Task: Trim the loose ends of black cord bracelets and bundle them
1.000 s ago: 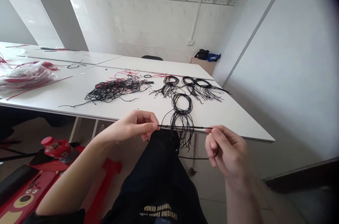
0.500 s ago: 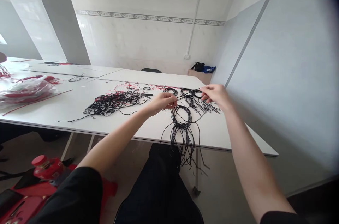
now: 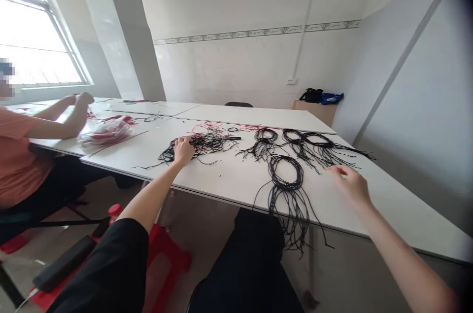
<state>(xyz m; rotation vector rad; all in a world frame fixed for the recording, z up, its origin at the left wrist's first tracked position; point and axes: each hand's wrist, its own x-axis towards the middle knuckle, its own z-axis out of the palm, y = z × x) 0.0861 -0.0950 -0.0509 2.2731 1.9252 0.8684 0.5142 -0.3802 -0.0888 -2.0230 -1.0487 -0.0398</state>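
My left hand (image 3: 184,150) lies on the tangled pile of black cords (image 3: 212,143), its fingers curled into the pile; what they pinch is too small to make out. My right hand (image 3: 347,177) is over the table at the right with its thumb and fingers apart, holding nothing, just in front of the loose ends of a coiled black bundle (image 3: 320,139). Between my hands a looped black bundle (image 3: 286,173) lies at the front edge, its ends hanging over. Two more coiled bundles (image 3: 266,135) (image 3: 292,136) sit behind it.
Red cords (image 3: 210,126) lie behind the pile. To the left are a clear plastic bag with red contents (image 3: 107,131) and a person in an orange shirt (image 3: 18,155) with raised hands. A red stool (image 3: 166,259) stands below the table; a black bag (image 3: 311,95) is at the back.
The view has turned left, bringing the person into sight. My left hand has moved from the looped bundle to the tangled pile. My right hand has come nearer the front of the table.
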